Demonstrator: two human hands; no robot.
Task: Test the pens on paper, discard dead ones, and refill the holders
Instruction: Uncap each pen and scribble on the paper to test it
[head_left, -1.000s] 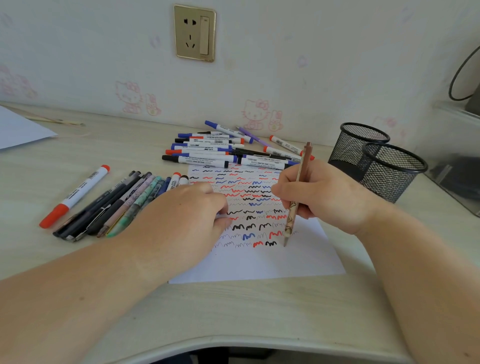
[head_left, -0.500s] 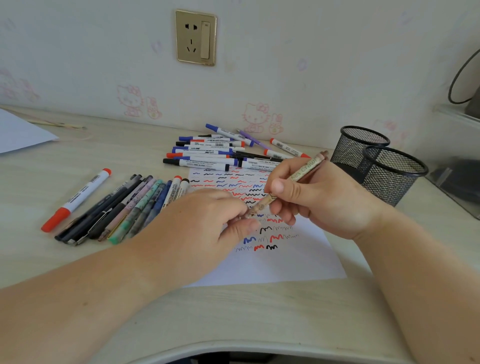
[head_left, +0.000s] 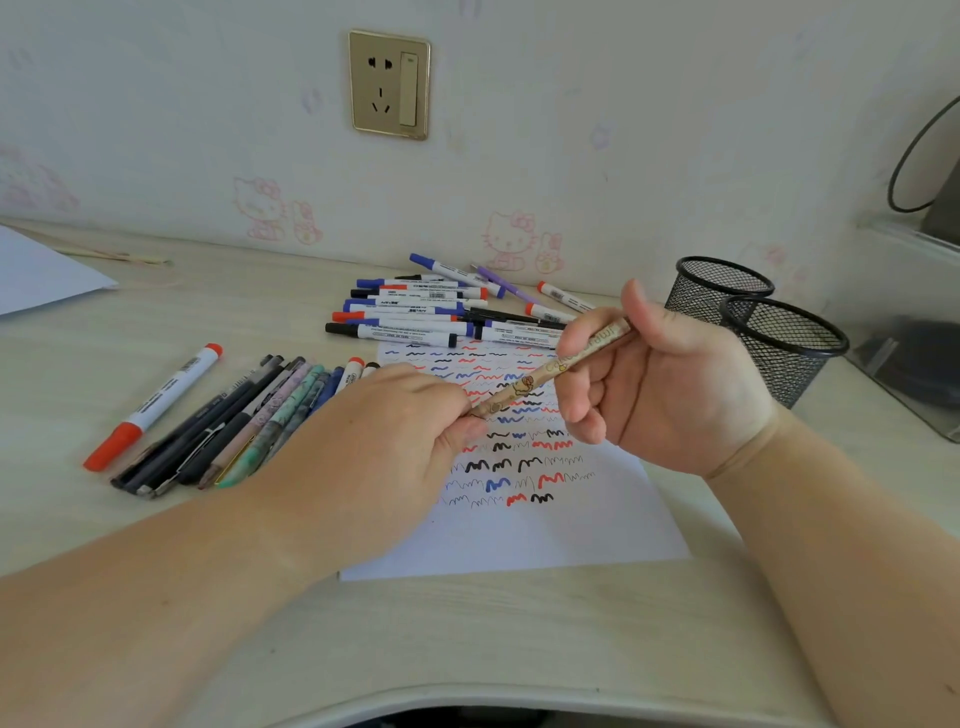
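Pen: a tan pen (head_left: 550, 370) printed with a cartoon figure and lettering is held above the paper (head_left: 524, 525), tilted, its upper end toward the holders.
Change: a second ago the pen was stood nearly upright with its tip on the sheet; it has since been lifted and laid slanting between both hands.
Right hand: the right hand (head_left: 660, 384) is curled round the pen's upper half, thumb raised.
Left hand: the left hand (head_left: 384, 436) pinches the pen's lower end at the fingertips.
Paper: rows of black, red and blue squiggles are seen on the white sheet.
Pens left: a row of dark and patterned pens (head_left: 234, 426) lies beside a red-capped marker (head_left: 156, 405).
Markers behind: a pile of white markers (head_left: 415, 312) lies at the sheet's far edge.
Holders: two black mesh holders (head_left: 779, 343) stand touching, to the right.
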